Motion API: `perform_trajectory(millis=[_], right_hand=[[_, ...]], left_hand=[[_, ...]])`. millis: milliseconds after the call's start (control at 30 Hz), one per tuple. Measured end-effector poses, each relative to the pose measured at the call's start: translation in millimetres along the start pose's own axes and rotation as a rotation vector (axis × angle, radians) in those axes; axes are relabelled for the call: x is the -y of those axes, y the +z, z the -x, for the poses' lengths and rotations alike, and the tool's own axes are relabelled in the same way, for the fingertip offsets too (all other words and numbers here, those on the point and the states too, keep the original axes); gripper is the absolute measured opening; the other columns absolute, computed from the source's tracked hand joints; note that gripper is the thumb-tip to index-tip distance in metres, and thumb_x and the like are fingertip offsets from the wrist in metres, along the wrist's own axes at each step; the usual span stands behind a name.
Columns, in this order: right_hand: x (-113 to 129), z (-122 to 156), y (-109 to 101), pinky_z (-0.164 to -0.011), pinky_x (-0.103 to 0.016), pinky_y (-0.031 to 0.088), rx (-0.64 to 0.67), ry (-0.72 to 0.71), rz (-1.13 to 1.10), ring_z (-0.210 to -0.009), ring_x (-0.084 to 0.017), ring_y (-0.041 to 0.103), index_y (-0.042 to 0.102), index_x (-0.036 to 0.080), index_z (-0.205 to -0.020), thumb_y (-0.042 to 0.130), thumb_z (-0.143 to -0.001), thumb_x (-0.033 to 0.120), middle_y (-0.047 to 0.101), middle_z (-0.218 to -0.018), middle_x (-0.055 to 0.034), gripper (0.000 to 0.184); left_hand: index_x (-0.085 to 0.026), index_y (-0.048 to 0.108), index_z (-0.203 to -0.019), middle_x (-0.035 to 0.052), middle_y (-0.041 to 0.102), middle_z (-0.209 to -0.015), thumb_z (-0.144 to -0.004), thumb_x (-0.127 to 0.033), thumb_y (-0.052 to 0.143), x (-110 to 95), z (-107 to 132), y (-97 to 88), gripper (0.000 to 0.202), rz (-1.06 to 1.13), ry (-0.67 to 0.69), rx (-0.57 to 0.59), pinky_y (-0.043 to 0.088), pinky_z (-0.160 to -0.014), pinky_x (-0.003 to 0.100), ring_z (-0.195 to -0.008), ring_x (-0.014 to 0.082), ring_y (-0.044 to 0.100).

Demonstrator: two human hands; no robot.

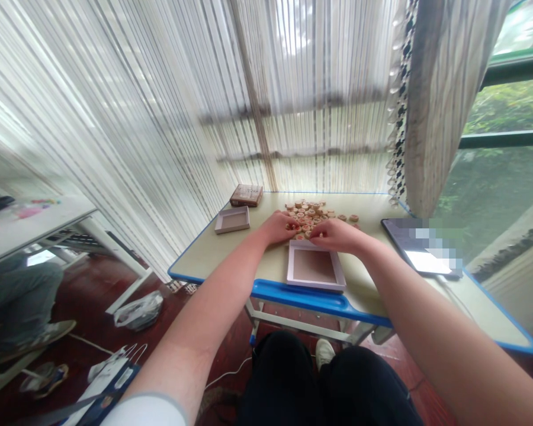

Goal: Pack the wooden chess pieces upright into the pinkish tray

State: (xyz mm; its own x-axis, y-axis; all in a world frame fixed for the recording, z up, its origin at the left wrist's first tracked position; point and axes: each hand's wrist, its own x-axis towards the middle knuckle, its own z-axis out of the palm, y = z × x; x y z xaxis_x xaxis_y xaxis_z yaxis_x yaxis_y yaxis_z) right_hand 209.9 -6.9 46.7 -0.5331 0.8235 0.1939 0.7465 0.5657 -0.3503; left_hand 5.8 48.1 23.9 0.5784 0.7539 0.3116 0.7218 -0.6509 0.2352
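A heap of several round wooden game pieces (314,212) lies on the far half of a beige table with a blue rim (302,294). My left hand (279,226) rests at the near left of the heap, its fingers curled over some pieces. My right hand (337,232) sits at the near right of the heap, fingers bent down onto pieces. Just in front of both hands lies an open shallow box tray (314,267), white-walled with a brown floor and nothing in it.
A second shallow tray (233,219) lies at the table's left, with a folded wooden board (246,194) behind it. A dark tablet (420,247) lies at the right. Striped curtains hang behind. Another person's legs (13,296) and bags (138,310) are on the floor at left.
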Motion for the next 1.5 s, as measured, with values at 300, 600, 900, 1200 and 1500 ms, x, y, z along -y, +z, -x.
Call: perform_trajectory(millis=[300,600,900,1200,1500], right_hand=[[-5.3,-4.8,7.0,-0.068,-0.027,0.042,-0.137,0.065,0.029,-0.076,-0.018,0.06,0.071,0.022,-0.082,0.051,-0.077,0.028,0.069,-0.082,-0.0031,0.022],[-17.7,-10.6,15.4,-0.068,-0.028,0.043,-0.354,0.198,-0.077,-0.076,-0.018,0.06,0.055,0.019,-0.119,0.049,-0.082,0.038,0.067,-0.096,-0.007,0.042],[-16.9,-12.3,17.7,-0.072,-0.03,0.044,-0.324,0.2,-0.086,-0.084,-0.021,0.061,0.062,0.019,-0.109,0.044,-0.085,0.042,0.067,-0.101,-0.0084,0.037],[-16.7,-12.4,17.5,-0.078,-0.033,0.044,-0.289,0.185,-0.051,-0.091,-0.023,0.06,0.063,0.019,-0.107,0.042,-0.086,0.04,0.066,-0.104,-0.0086,0.037],[-12.7,-10.8,17.8,-0.073,-0.03,0.045,-0.309,0.145,-0.046,-0.085,-0.021,0.061,0.064,0.021,-0.106,0.044,-0.085,0.041,0.067,-0.098,-0.0071,0.035]], left_hand=[[-0.016,0.063,-0.084,0.0052,0.062,-0.084,-0.067,-0.039,0.066,-1.6,0.3,-3.4,0.029,-0.017,-0.103,-0.188,0.043,-0.081,0.032,-0.087,0.0199,0.053],[-0.019,0.064,-0.1,0.0009,0.063,-0.075,-0.07,-0.036,0.064,-1.4,0.4,-3.3,0.034,0.123,-0.103,-0.183,0.042,-0.071,0.027,-0.07,0.0143,0.055],[-0.018,0.065,-0.09,-0.0007,0.061,-0.067,-0.065,-0.042,0.068,1.4,0.1,-2.1,0.035,0.198,-0.172,-0.183,0.04,-0.062,0.025,-0.061,0.0119,0.053],[-0.016,0.062,-0.093,0.0017,0.065,-0.072,-0.066,-0.042,0.068,3.9,-0.7,0.5,0.037,0.429,-0.248,-0.197,0.044,-0.06,0.023,-0.063,0.0122,0.059],[-0.013,0.06,-0.084,0.0082,0.069,-0.076,-0.064,-0.044,0.071,14.5,-4.7,5.2,0.039,0.625,-0.267,-0.197,0.046,-0.059,0.024,-0.068,0.016,0.064]])
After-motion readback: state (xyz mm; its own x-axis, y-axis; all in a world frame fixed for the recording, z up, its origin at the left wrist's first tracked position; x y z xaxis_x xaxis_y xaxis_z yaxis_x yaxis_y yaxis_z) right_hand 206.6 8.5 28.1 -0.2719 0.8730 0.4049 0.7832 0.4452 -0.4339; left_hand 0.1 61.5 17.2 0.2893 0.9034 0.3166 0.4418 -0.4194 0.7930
